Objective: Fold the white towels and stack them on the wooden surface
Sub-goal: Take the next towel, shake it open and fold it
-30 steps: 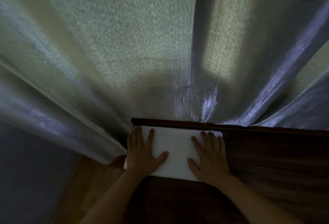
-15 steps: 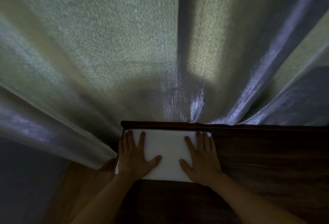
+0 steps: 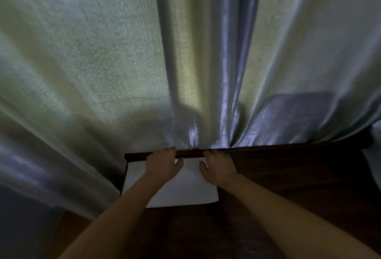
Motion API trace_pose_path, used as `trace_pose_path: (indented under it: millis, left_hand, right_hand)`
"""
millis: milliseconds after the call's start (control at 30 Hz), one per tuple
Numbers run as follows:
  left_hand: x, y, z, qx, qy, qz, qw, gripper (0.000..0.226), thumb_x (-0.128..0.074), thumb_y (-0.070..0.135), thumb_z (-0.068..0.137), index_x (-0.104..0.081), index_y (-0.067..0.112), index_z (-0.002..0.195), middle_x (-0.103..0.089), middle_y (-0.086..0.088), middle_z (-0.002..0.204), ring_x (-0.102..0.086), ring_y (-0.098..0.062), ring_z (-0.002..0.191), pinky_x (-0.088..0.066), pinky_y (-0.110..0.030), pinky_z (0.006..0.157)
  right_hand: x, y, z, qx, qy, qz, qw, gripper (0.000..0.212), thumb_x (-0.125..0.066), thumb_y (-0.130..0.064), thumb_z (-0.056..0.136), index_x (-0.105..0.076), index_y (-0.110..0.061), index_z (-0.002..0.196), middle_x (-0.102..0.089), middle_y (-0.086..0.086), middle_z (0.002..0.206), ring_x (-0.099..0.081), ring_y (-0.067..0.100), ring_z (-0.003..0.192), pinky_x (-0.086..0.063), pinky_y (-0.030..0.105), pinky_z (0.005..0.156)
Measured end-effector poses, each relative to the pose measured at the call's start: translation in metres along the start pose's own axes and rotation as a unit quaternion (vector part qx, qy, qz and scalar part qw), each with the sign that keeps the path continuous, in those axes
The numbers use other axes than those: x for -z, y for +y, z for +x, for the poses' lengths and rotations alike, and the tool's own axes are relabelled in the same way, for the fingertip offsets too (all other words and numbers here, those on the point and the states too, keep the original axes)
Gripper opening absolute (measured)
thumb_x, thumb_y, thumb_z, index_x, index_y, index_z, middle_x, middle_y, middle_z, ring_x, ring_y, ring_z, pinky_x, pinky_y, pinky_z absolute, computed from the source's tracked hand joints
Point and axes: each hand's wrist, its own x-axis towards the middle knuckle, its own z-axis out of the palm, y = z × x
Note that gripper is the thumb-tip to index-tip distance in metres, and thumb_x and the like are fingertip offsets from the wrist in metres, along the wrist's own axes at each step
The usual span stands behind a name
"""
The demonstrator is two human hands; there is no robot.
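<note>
White cloth, dark wood, poor light. Could have gone wrong in three ways, judged from the layout alone. Sat hard against the left edge of the worktop [image 3: 288, 176], that folded towel [image 3: 181, 188], so a sideways nudge from either hand might have tipped a corner over the drop. Could also have caught the curtain [image 3: 103, 73], which hung just behind the raised back rim [image 3: 268, 150] and brushed down to it; dragged forward with the cloth, would have pulled the fold askew. Might have sprung open as well, being thick and soft, if pressed unevenly or let go on one side first.

Lay flat in the far left corner of the worktop, long side along the back rim, near edge square and tidy. Reached across it from the near side, left hand [image 3: 162, 166] and right hand [image 3: 218, 168] side by side and a little apart, with bare towel showing between the thumbs. Covered the far part of the cloth with both palms. Bent down at the far edge, the fingers [image 3: 170, 150], right where towel met rim, tips hidden in shadow. Could not tell whether pinching the far hem, tucking it down, or merely hooked over it; same doubt for both hands. Left the near half of the towel uncovered, apart from the left forearm crossing its near edge.
</note>
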Motion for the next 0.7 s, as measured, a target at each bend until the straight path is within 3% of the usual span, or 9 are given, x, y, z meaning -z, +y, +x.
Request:
trace_pose_path:
  millis: [67, 167, 267, 400, 500, 600, 700]
  left_hand:
    - [0.02, 0.023, 0.007, -0.024, 0.005, 0.009, 1.0, 0.031, -0.052, 0.045, 0.096, -0.049, 0.018, 0.08, -0.068, -0.001, 0.08, -0.066, -0.021, 0.07, -0.044, -0.027, 0.054]
    - [0.041, 0.065, 0.017, -0.073, -0.004, 0.0, 0.997, 0.029, -0.049, 0.035, 0.098, -0.05, 0.015, 0.077, -0.068, -0.006, 0.082, -0.066, -0.023, 0.074, -0.047, -0.029, 0.06]
    - [0.06, 0.118, 0.024, -0.129, -0.024, -0.023, 0.991, 0.03, -0.047, 0.034, 0.098, -0.048, 0.017, 0.074, -0.067, -0.007, 0.084, -0.065, -0.024, 0.077, -0.043, -0.03, 0.06]
    - [0.084, 0.193, 0.032, -0.197, -0.006, -0.018, 0.98, 0.025, -0.049, 0.037, 0.092, -0.052, 0.021, 0.074, -0.064, -0.004, 0.078, -0.065, -0.027, 0.076, -0.039, -0.03, 0.058]
    - [0.096, 0.25, 0.037, -0.246, 0.003, -0.042, 0.968, 0.025, -0.05, 0.038, 0.092, -0.05, 0.02, 0.074, -0.062, -0.004, 0.079, -0.064, -0.027, 0.079, -0.032, -0.03, 0.058]
    - [0.107, 0.308, 0.045, -0.29, 0.01, -0.048, 0.956, 0.028, -0.051, 0.038, 0.092, -0.06, 0.015, 0.079, -0.066, -0.005, 0.086, -0.064, -0.029, 0.085, -0.038, -0.031, 0.062]
    - [0.117, 0.368, 0.052, -0.333, 0.022, -0.041, 0.942, 0.029, -0.052, 0.036, 0.093, -0.061, 0.014, 0.078, -0.064, -0.005, 0.082, -0.063, -0.028, 0.082, -0.04, -0.031, 0.06]
  right_hand:
    - [0.027, 0.014, -0.009, -0.012, 0.019, 0.015, 1.0, 0.033, -0.048, -0.039, 0.096, -0.066, -0.015, 0.109, -0.07, 0.009, 0.108, -0.068, 0.027, 0.093, -0.051, 0.033, 0.073]
    - [0.064, 0.04, -0.03, -0.053, 0.034, 0.01, 0.998, 0.031, -0.048, -0.038, 0.095, -0.066, -0.014, 0.102, -0.07, 0.01, 0.103, -0.069, 0.03, 0.093, -0.053, 0.033, 0.071]
    - [0.098, 0.07, -0.056, -0.098, 0.063, -0.006, 0.993, 0.024, -0.05, -0.035, 0.094, -0.057, -0.013, 0.087, -0.067, 0.01, 0.095, -0.067, 0.032, 0.089, -0.04, 0.03, 0.063]
    - [0.147, 0.112, -0.09, -0.165, 0.086, -0.032, 0.982, 0.025, -0.048, -0.036, 0.096, -0.057, -0.013, 0.091, -0.066, 0.009, 0.098, -0.066, 0.033, 0.091, -0.037, 0.032, 0.065]
    - [0.186, 0.146, -0.12, -0.218, 0.089, -0.025, 0.972, 0.024, -0.047, -0.033, 0.098, -0.048, -0.015, 0.081, -0.065, 0.011, 0.098, -0.064, 0.031, 0.088, -0.039, 0.03, 0.066]
    - [0.219, 0.181, -0.153, -0.266, 0.097, -0.023, 0.959, 0.03, -0.047, -0.03, 0.099, -0.04, -0.017, 0.072, -0.066, 0.014, 0.1, -0.055, 0.027, 0.078, -0.039, 0.03, 0.067]
    - [0.246, 0.218, -0.184, -0.305, 0.113, -0.03, 0.945, 0.025, -0.05, -0.028, 0.098, -0.056, -0.012, 0.08, -0.068, 0.013, 0.101, -0.065, 0.032, 0.09, -0.045, 0.031, 0.07]
